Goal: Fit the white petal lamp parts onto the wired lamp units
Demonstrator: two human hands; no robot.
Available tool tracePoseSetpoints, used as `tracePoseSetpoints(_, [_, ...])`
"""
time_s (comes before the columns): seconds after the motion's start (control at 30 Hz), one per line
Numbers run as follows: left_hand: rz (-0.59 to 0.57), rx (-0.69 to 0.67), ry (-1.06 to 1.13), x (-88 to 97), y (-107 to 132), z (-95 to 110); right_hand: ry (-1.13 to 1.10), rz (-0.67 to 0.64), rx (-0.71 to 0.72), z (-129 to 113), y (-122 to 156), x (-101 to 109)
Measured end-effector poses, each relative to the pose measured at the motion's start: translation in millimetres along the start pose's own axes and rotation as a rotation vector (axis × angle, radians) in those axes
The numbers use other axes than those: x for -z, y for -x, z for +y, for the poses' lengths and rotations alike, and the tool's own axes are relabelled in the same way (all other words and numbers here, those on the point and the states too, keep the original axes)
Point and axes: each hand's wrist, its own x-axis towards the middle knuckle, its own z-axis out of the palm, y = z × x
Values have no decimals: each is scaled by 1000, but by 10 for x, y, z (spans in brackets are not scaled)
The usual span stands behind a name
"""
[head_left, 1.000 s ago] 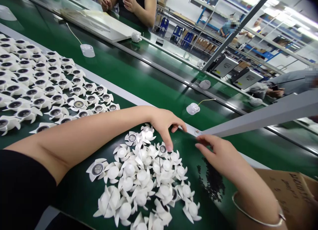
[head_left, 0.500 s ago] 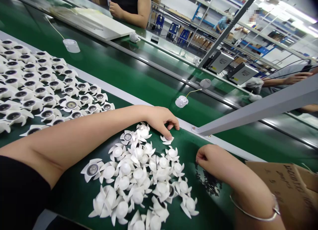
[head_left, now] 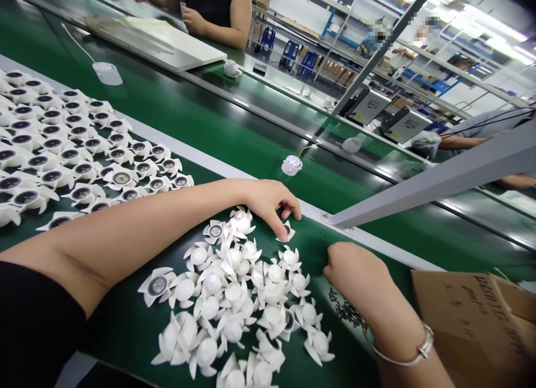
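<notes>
My left hand [head_left: 270, 205] is by the far edge of the bench, its fingers curled and its thumb on a small white fan wheel [head_left: 288, 229]. That fan wheel is tilted, with its dark hub partly showing. Below the hand lies a loose heap of white fan wheels [head_left: 232, 293], most with their domed side up. My right hand [head_left: 349, 265] is to the right of the heap, closed, its fingertips turned away from view; whatever they hold is hidden. Beneath its wrist is a scatter of small dark pieces [head_left: 345, 310].
Rows of fan wheels [head_left: 52, 131] with dark hubs cover the left. Beyond the pale rail, a green conveyor [head_left: 201, 134] carries white motor housings [head_left: 292, 165] with wires. A metal post [head_left: 419, 178] slants across the right, above a cardboard box [head_left: 456, 315]. Co-workers sit opposite.
The fan wheel at my left thumb has tipped, showing its dark hub. My right hand has shifted slightly left and turned, its fingers now more hidden. Housings on the conveyor have moved left.
</notes>
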Motion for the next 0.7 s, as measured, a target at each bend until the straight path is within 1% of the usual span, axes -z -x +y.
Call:
tracePoseSetpoints(0.1, [-6,-25,-16,0,4,0,-6,14,-15,24,-27,-7])
tracePoseSetpoints(0.17, [-5,-42,-20,-7,5,8,-43,53,8,54,-47,-3])
tracePoseSetpoints(0.23, [-7,-63,-18,-21,4,13,-142,113,92,80,-74,7])
tracePoseSetpoints(0.33, [13,-100,-31,-45,-3,3,-346,268,243,61,-126,28])
tracePoseSetpoints(0.43, [48,-128,-47,-68,-16,-25,-529,414,382,-46,-183,43])
tracePoseSetpoints(0.5, [69,-142,-60,-81,-24,-43,-624,466,500,-135,-220,43])
tracePoseSetpoints(0.53, [81,-145,-71,-87,-27,-49,-645,488,553,-175,-239,40])
tracePoseSetpoints(0.6, [101,-144,-90,-98,-32,-54,-610,533,621,-233,-271,26])
tracePoseSetpoints(0.7, [108,-133,-101,-104,-36,-47,-455,597,629,-272,-302,2])
